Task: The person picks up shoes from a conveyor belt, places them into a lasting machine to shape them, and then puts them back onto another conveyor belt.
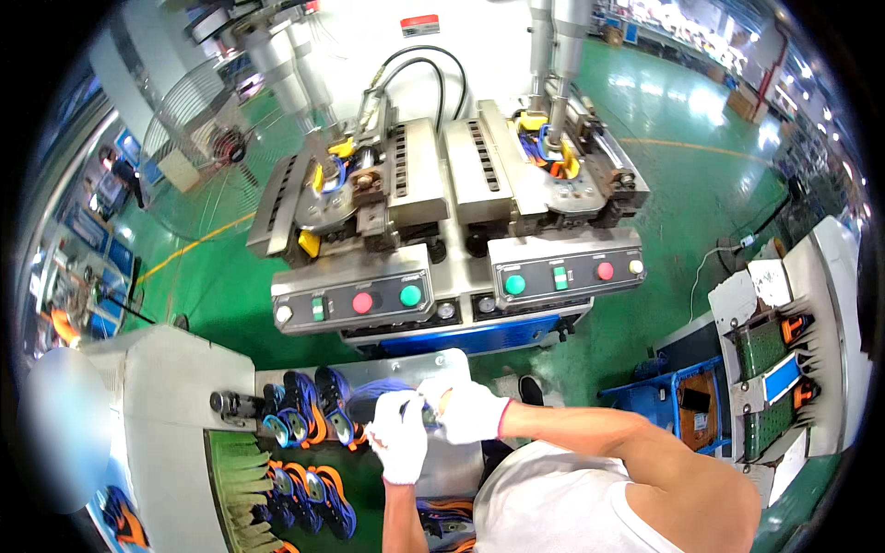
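Observation:
Both my hands wear white gloves and are close together over a grey metal ledge. My left hand [399,441] is closed on a dark shoe upper [363,407] with purple-blue edging, which points to the left. Beside it my right hand [468,410] has its fingers bent in at the near end of the same piece; the gloves hide exactly what they pinch. To the left, several blue and orange shoe uppers [304,405] sit in a row. More uppers [318,498] lie on the green conveyor [241,479] below, and others [447,521] are partly hidden by my body.
Ahead stands a two-station press machine [461,175] with shoe pieces at both stations and button panels [350,297] in front. A fan [217,147] stands back left. At right are a blue cart [645,405] and another conveyor [761,355]. A person [127,177] is far left.

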A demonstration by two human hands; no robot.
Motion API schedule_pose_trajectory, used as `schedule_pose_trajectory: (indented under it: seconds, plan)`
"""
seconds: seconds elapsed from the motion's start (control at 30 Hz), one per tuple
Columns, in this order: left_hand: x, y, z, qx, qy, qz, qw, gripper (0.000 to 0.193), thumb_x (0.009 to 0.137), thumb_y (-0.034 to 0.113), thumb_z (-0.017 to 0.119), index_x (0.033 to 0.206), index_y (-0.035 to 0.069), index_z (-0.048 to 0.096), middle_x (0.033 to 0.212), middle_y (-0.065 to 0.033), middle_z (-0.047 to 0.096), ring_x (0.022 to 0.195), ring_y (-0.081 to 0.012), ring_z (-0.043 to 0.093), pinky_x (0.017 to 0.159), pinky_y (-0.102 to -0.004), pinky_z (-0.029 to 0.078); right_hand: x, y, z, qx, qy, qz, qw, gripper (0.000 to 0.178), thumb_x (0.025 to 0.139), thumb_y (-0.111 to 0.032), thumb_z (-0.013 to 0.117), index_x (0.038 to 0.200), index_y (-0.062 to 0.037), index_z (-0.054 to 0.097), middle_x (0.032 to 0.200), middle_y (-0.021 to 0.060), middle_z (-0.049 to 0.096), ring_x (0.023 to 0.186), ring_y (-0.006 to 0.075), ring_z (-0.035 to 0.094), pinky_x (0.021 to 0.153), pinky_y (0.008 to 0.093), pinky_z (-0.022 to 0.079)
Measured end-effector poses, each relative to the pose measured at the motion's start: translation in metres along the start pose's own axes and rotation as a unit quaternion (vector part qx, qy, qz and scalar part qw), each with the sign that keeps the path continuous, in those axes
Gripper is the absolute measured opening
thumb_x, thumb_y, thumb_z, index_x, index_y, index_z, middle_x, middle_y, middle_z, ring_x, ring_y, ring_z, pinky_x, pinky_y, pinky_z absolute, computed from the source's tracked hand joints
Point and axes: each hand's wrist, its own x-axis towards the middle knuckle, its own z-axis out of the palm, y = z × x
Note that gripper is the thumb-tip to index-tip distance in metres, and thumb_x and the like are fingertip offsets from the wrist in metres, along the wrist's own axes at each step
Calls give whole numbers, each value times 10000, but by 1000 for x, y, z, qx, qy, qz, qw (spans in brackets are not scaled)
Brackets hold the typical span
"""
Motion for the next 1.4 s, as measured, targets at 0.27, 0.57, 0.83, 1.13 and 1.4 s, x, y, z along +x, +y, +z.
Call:
schedule_pose_trajectory:
  seconds: [0.27,0.57,0.83,1.13,1.4]
  plan:
    - [173,188,129,-101,-120,302,940,390,873,100,772,1233,25,642,1169,-179,670,1001,-281,706,866,-372,564,-113,118,-165,338,195,216,895,580,851,-273,815,1311,3,594,1025,138,736,837,210,707,784,344,566]
    - [318,185,376,-164,-168,-38,971,639,954,344,715,1424,-37,508,1361,-240,634,1250,-314,633,1068,-396,487,-244,209,-185,695,375,244,563,501,851,-19,724,1338,-3,609,1169,75,713,990,188,701,881,347,588]
    - [404,159,540,122,-96,-103,983,688,782,398,806,1209,-75,548,1190,-287,677,1132,-394,674,996,-423,513,-281,192,-208,639,494,311,501,716,756,60,685,1449,-10,516,1302,82,656,1107,188,661,933,354,567]
    - [452,187,458,-207,-297,-183,914,284,787,115,773,1027,-11,692,905,-68,715,773,-171,660,751,-329,569,-245,216,-232,543,538,378,523,463,818,45,750,1241,-102,634,1026,1,666,786,77,630,670,248,514]
    - [309,150,258,-261,-238,-128,926,310,834,133,770,1112,11,704,985,-48,725,866,-121,639,805,-309,536,-108,267,-327,357,497,322,722,353,863,-112,807,1160,10,660,1008,49,701,868,149,664,800,327,561]
